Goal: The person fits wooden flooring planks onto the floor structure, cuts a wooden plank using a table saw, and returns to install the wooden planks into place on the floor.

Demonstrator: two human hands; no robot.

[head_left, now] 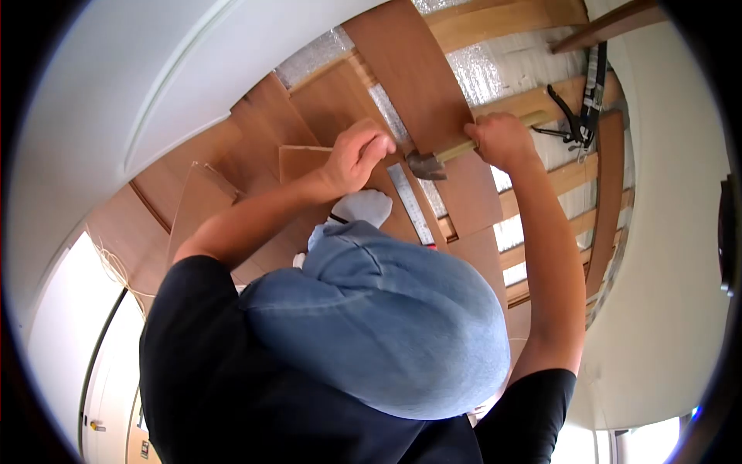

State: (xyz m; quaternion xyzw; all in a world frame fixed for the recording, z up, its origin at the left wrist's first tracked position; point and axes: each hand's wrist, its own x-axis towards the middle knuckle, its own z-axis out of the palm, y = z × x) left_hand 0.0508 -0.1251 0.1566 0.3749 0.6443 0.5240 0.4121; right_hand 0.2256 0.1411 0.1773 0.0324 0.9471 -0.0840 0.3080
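A hammer (427, 165) with a yellowish handle is in my right hand (501, 141), whose fingers wrap round the handle. Its metal head rests over or just above the gap beside a brown floor plank (417, 69). My left hand (359, 157) is closed, fingers curled in, left of the hammer head; anything between its fingertips is too small to make out. Below the hammer head, a metal ruler (411, 203) lies on the boards. Silvery foil (473, 71) and wooden joists (495, 22) show beyond the planks.
Black-handled pliers or cutters (572, 116) lie at the right on the open floor frame. A narrow plank (607, 201) is near the right wall. Cardboard (202, 199) lies to the left, with a loose cord (114, 267) farther left. A white door (178, 85) stands upper left.
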